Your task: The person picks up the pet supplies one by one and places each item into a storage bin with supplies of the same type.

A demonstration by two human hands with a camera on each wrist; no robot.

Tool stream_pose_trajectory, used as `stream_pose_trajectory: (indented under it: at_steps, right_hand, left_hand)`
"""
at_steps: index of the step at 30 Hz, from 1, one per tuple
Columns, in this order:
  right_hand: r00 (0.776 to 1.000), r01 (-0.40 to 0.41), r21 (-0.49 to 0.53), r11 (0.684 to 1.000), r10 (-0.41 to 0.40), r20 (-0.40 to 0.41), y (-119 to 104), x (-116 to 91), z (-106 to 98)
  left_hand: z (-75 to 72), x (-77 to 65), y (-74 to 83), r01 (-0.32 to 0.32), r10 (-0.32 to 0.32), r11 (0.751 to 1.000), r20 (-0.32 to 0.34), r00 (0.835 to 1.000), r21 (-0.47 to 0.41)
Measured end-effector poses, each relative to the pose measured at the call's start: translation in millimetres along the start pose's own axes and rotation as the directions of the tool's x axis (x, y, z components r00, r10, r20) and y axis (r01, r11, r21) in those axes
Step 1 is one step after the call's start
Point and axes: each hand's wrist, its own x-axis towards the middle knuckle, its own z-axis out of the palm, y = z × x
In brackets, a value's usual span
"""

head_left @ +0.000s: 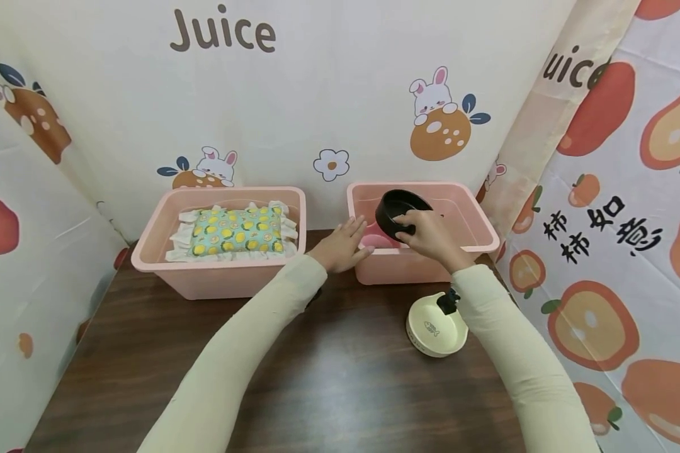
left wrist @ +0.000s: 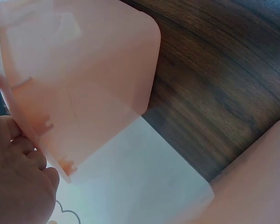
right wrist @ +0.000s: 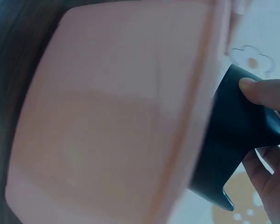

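My right hand (head_left: 430,234) grips a black bowl (head_left: 390,221) by its edge, thumb on the outer side. The bowl is tilted over the right pink tub (head_left: 425,267); the right wrist view shows the bowl (right wrist: 231,126) with pointed projections, partly hidden behind the tub's rim. My left hand (head_left: 340,246) is at that tub's left rim with its fingers extended. In the left wrist view, the left hand (left wrist: 18,172) has its fingertips right at the rim. Inside the tub, left of the bowl, a bright pink item (head_left: 376,238) shows in part.
A cream bowl (head_left: 430,330) with a fishbone print stands on the dark wood table (head_left: 328,377), beside my right forearm. On the left, another pink tub (head_left: 221,277) holds a ruffled, lemon-print cushion (head_left: 238,231). Printed cloth (head_left: 328,94) hangs behind and at both sides.
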Motion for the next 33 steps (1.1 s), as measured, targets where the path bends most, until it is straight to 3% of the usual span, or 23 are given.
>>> stream_pose_trajectory:
  at_steps: [5,9,18,33]
  right_hand:
    - [0.989,-0.050,-0.048,0.998,0.056,0.137,-1.1,13.2,12.7]
    - [0.978,-0.061,-0.112,0.992,0.081,0.190,-1.0,22.9,22.5]
    - [0.954,-0.123,-0.090,0.988,0.143,0.263,6.3,40.1,40.5]
    - [0.924,-0.169,-0.069,0.983,0.183,0.337,12.2,47.5,50.3]
  left_hand:
    - [-0.1,0.1,-0.7,-0.006,0.006,1.000,-0.004,1.000,0.013]
    - [0.6,0.2,-1.2,-0.012,0.012,1.000,0.001,1.000,0.027]
    - [-1.7,-1.0,0.3,-0.020,0.020,1.000,0.004,1.000,0.022]
    - [-2.1,-2.8,2.3,-0.016,0.016,0.999,0.005,1.000,0.044]
